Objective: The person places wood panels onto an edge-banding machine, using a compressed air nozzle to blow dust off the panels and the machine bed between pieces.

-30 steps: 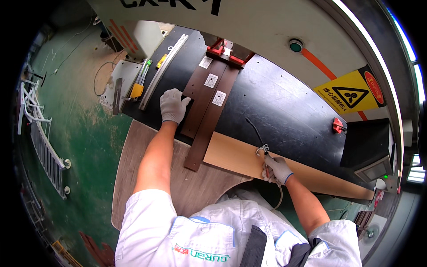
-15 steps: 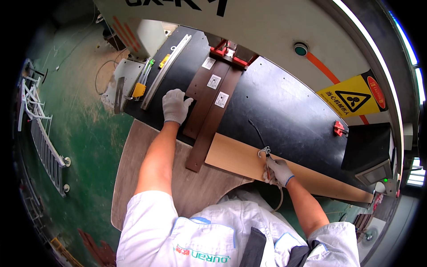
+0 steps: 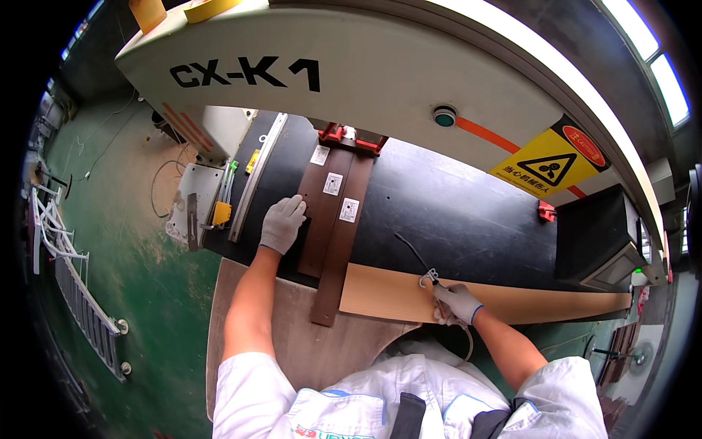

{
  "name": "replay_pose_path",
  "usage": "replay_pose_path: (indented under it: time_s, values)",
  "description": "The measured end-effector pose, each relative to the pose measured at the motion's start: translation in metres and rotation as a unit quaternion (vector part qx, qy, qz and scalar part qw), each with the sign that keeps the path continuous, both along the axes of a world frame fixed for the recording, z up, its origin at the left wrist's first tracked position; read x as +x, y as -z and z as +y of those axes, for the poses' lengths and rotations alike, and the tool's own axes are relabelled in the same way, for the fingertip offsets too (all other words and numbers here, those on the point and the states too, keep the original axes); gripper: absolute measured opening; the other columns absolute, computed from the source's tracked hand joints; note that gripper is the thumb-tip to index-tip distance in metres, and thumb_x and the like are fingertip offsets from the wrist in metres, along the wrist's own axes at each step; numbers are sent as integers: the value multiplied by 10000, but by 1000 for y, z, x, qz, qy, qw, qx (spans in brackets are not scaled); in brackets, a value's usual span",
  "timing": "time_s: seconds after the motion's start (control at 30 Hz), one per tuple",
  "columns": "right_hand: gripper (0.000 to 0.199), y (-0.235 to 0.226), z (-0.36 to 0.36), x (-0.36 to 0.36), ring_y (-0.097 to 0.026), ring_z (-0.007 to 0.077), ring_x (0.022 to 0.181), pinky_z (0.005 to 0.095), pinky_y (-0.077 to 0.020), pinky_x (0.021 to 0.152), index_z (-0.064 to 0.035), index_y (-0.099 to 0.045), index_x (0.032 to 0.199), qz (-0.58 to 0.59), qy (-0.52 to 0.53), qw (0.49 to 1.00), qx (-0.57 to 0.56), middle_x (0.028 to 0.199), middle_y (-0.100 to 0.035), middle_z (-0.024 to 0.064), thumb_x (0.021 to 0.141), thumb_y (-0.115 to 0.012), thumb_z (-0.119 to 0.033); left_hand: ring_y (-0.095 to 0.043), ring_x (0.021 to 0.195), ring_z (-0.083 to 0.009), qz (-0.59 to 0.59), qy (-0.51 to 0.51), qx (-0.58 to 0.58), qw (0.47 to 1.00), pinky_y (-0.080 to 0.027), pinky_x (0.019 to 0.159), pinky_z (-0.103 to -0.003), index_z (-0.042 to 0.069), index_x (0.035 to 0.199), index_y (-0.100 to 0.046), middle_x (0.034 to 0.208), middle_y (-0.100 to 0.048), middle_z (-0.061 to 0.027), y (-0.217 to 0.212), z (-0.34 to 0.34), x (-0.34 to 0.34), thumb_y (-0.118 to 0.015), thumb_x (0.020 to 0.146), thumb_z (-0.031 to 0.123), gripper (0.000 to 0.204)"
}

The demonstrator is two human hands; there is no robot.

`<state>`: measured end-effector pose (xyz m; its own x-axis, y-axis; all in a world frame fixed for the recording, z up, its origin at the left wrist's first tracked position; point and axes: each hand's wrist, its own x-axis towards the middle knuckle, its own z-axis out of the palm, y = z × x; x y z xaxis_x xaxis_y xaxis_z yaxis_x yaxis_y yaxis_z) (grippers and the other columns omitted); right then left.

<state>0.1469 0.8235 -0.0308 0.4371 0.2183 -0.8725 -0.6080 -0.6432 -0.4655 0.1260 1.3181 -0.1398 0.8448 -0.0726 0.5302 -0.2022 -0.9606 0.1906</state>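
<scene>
Three dark brown boards of different lengths lie side by side on the black machine table: a short left board, a middle board and a long right board. Each bears a white label. My left hand, in a pale knit glove, has its fingers curled together at the short board's near end; part of its grip is hidden. My gloved right hand is closed around an air blow gun with a thin black nozzle and a pale hose. The gun is above a light wood-coloured panel.
Red clamps sit at the boards' far ends, under the white machine beam. A metal rail and a yellow tape measure are at left. A black box with a screen stands right. Grey-brown board lies below.
The view has tilted up, showing more of the machine beam. My left hand's fingers have come over the short board's near end, thumb no longer spread. The right hand still holds the blow gun.
</scene>
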Motion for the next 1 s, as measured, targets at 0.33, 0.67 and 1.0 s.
replay_pose_path:
  time_s: [0.33,0.67,1.0]
  values:
    - [552,9,-2,2,-673,186,522,288,-530,452,-6,-660,894,9,-1,1000,-20,705,-708,117,1041,-593,-533,-651,1072,-254,19,-4,3,1000,-516,918,-436,112,1180,-689,1301,-684,-30,2,4,-1,-812,783,153,418]
    - [546,7,-2,1,-682,181,530,284,-534,453,-5,-668,894,1,-7,1000,-11,700,-708,111,1044,-592,-524,-658,1065,-251,12,3,-16,1000,-514,923,-450,125,1163,-716,1294,-693,-10,5,9,-3,-832,770,167,412]
    - [569,1,1,1,-688,196,537,295,-540,448,7,-654,911,-12,-17,1000,-14,707,-706,125,1054,-558,-535,-666,1051,-263,13,-1,0,1000,-518,908,-454,123,1152,-715,1284,-693,-23,4,9,-1,-809,791,154,375]
